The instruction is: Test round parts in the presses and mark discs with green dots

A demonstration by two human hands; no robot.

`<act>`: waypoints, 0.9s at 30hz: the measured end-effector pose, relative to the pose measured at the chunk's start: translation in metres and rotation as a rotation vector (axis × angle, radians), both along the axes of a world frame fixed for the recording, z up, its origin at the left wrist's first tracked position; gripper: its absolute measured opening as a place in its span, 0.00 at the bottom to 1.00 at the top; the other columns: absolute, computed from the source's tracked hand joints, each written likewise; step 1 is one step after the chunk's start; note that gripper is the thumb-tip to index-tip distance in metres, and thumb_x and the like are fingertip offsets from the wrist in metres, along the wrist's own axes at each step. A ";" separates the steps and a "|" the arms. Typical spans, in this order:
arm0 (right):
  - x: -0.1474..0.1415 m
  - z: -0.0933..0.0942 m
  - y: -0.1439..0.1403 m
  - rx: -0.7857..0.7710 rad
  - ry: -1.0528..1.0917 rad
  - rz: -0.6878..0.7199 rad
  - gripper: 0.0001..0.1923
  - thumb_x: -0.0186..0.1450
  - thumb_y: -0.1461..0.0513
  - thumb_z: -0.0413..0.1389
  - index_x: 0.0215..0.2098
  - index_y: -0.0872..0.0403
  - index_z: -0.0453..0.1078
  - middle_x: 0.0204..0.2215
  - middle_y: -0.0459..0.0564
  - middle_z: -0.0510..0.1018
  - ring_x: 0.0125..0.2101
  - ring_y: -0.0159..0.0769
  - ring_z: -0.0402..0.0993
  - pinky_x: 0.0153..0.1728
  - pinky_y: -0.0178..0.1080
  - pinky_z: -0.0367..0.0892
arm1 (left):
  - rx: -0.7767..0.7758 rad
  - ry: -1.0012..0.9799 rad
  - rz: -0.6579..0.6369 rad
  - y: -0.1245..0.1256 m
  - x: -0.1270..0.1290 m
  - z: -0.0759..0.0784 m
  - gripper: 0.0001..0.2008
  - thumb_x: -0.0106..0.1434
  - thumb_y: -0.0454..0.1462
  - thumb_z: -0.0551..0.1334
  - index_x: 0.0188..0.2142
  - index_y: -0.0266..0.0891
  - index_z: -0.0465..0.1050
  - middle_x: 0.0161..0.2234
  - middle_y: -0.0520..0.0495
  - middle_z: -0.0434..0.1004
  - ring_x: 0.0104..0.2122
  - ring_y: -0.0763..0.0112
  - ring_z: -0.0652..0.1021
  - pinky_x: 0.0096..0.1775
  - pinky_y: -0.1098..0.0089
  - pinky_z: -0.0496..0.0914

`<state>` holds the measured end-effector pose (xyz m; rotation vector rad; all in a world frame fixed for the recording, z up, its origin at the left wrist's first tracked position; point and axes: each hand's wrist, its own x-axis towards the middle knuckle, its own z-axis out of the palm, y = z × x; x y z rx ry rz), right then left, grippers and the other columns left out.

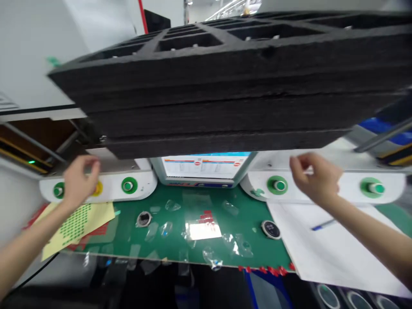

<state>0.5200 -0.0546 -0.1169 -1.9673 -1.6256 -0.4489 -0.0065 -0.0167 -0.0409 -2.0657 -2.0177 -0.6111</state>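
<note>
My left hand [80, 179] is raised in front of the left white button panel [111, 189]. Its fingers curl loosely, with thumb and forefinger apart and nothing visible between them. On the other side, my right hand [317, 177] hovers by the right white panel [257, 178], between its two green-ringed buttons. Thumb and forefinger there bend together into a loop, and I see nothing in it. Two round watch-like devices with dark faces lie on the green mat: the left device [143, 219] and the right device [271, 229]. Neither hand touches them.
A thick stack of black foam trays [225, 94] juts across the upper view, above a screen [202, 166]. Clear film scraps [236, 244] and red labels [206, 216] litter the green mat [125, 234]. Yellow sticker sheets [77, 225] lie left; white paper [334, 249] and a blue pen [322, 224] right.
</note>
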 end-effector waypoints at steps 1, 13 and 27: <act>-0.020 -0.010 -0.015 -0.075 0.006 0.086 0.31 0.70 0.44 0.43 0.17 0.53 0.62 0.14 0.47 0.66 0.18 0.29 0.63 0.21 0.35 0.57 | -0.058 0.003 -0.037 -0.015 -0.005 -0.010 0.12 0.70 0.39 0.53 0.45 0.34 0.71 0.42 0.47 0.77 0.42 0.64 0.78 0.46 0.62 0.72; -0.176 -0.061 -0.005 -0.626 0.086 0.257 0.22 0.71 0.50 0.51 0.27 0.56 0.69 0.22 0.42 0.73 0.24 0.29 0.71 0.32 0.36 0.70 | -0.518 0.098 -0.385 -0.096 0.044 -0.083 0.09 0.59 0.37 0.64 0.41 0.42 0.71 0.44 0.45 0.77 0.45 0.56 0.76 0.40 0.63 0.71; -0.194 -0.063 -0.004 -0.728 0.481 0.174 0.22 0.72 0.50 0.50 0.29 0.57 0.70 0.22 0.41 0.73 0.22 0.27 0.70 0.30 0.35 0.71 | -0.523 -0.123 -0.177 -0.088 0.056 -0.101 0.15 0.56 0.31 0.62 0.44 0.36 0.70 0.43 0.37 0.77 0.45 0.48 0.76 0.46 0.55 0.70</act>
